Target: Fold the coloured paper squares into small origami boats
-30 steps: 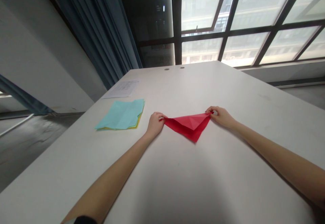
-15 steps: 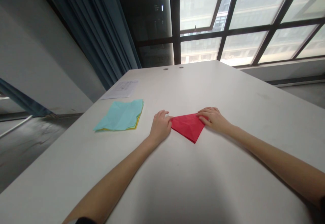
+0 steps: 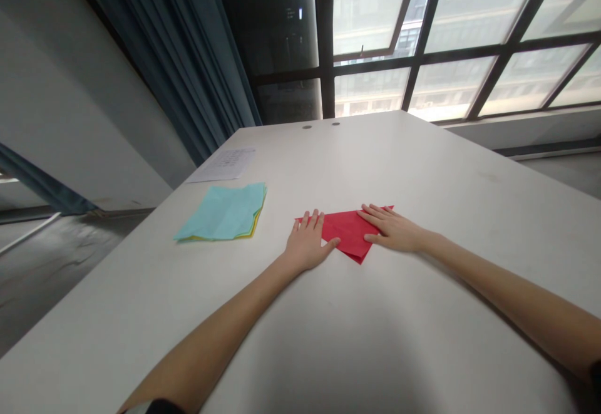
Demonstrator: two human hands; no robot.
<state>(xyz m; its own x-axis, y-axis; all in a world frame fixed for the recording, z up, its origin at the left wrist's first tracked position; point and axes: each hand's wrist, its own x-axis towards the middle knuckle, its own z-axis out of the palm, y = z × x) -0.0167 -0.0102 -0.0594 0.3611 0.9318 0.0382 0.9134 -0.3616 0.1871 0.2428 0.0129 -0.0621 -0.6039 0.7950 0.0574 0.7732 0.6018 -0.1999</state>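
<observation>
A sheet of red paper (image 3: 348, 231), folded into a triangle, lies flat on the white table (image 3: 328, 314). Its long folded edge faces away from me and one corner points toward me. My left hand (image 3: 308, 242) rests open on its left part, fingers spread and thumb near the lower edge. On the right part my right hand (image 3: 392, 229) also lies flat and open, fingers stretched to the left. Both hands cover portions of the paper; its far left and far right tips show beyond the fingers.
To the left lies a stack of coloured paper (image 3: 223, 212), light blue on top with yellow beneath. Behind it is a white printed sheet (image 3: 228, 165). Two round grommets (image 3: 307, 127) sit near the table's far edge. A blue curtain (image 3: 188, 51) and windows stand beyond.
Both hands have gone from pinching the paper's side corners to lying flat on it with fingers spread. The left hand has moved right and inward over the paper.
</observation>
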